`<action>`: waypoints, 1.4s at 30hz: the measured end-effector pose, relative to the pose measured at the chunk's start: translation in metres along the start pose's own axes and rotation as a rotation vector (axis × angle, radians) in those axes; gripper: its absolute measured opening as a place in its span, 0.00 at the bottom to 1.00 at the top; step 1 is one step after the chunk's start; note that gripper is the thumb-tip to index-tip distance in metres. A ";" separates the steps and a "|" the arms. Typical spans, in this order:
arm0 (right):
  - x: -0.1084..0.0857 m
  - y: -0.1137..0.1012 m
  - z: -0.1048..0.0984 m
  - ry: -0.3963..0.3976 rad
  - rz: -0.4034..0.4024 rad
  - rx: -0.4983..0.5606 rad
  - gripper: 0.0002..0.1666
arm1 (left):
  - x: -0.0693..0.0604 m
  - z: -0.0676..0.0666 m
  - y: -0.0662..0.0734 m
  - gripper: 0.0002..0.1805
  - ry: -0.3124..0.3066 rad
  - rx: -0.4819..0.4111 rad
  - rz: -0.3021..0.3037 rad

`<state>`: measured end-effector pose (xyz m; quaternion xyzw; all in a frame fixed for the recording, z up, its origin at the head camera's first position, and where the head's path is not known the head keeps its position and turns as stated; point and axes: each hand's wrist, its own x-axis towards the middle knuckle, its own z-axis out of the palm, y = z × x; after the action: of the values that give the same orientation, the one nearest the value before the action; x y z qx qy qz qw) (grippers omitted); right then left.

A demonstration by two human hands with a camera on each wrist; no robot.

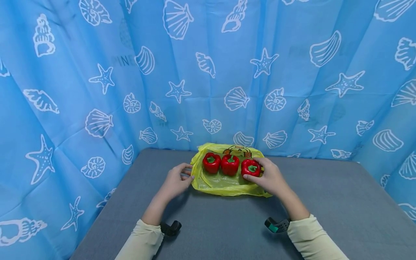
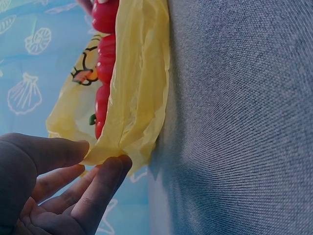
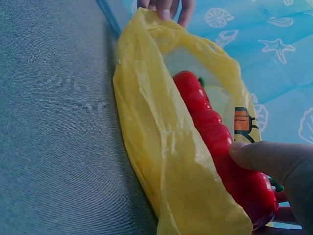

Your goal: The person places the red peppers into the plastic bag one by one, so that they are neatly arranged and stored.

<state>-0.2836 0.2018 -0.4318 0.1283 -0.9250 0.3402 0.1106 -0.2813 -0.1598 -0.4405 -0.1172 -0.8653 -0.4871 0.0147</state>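
Note:
A yellow plastic bag (image 1: 227,190) lies spread with its mouth up on the grey table. Three red bell peppers sit in a row inside it: a left one (image 1: 210,167), a middle one (image 1: 229,168) and a right one (image 1: 247,169). My left hand (image 1: 174,182) pinches the bag's left rim between thumb and fingers, which the left wrist view shows closely. On the bag's other side, my right hand (image 1: 272,177) grips the right bell pepper. Its thumb lies across the near side in the right wrist view, and the other fingers are partly hidden behind the pepper.
The grey tabletop (image 1: 214,224) extends around the bag. A blue curtain (image 1: 208,83) with white shell and starfish prints hangs behind and at the sides. Black straps with camera mounts sit on the left wrist (image 1: 171,228) and right wrist (image 1: 277,225).

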 end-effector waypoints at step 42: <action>-0.001 -0.006 -0.012 -0.090 -0.064 -0.103 0.22 | 0.000 0.000 -0.001 0.19 -0.001 -0.003 0.002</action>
<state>-0.2795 0.2053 -0.4197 0.1672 -0.9407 0.2822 0.0863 -0.2810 -0.1600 -0.4413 -0.1183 -0.8645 -0.4883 0.0145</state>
